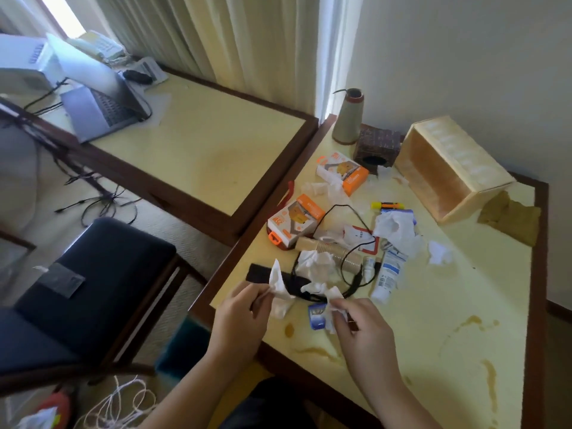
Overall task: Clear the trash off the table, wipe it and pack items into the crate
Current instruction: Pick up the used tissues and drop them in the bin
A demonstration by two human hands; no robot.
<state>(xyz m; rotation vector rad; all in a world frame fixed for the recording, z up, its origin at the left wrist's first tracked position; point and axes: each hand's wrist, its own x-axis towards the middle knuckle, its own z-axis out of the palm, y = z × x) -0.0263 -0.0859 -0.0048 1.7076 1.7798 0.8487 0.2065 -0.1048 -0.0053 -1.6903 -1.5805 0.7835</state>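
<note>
A: Item one, hands?
B: Left hand (244, 317), fingers pinched on a crumpled white tissue (280, 289) at the near edge of the surface (433, 305). Right hand (362, 332), fingers closed on a second white tissue scrap (335, 305), just beside a small blue-and-white packet (317, 317).

A: Item two, trash on the surface?
B: One tissue wad (315, 263) lying on a black cable (349, 243); a larger wad (396, 232) mid-surface; a small scrap (439, 252) to its right. Brown liquid stains (470, 323) on the near side.

A: Item three, other goods?
B: Two orange-and-white boxes (343, 173), one behind the other on the left side; a white tube (388, 274); a yellow-capped marker (388, 205); a flat black object (260, 272) partly under the tissues.

A: Item four, the crate?
B: Cream-coloured crate (448, 168), tipped on its side at the far right corner, opening toward the clutter. A dark patterned box (377, 147) and a grey cone (348, 119) stand to its left.
</note>
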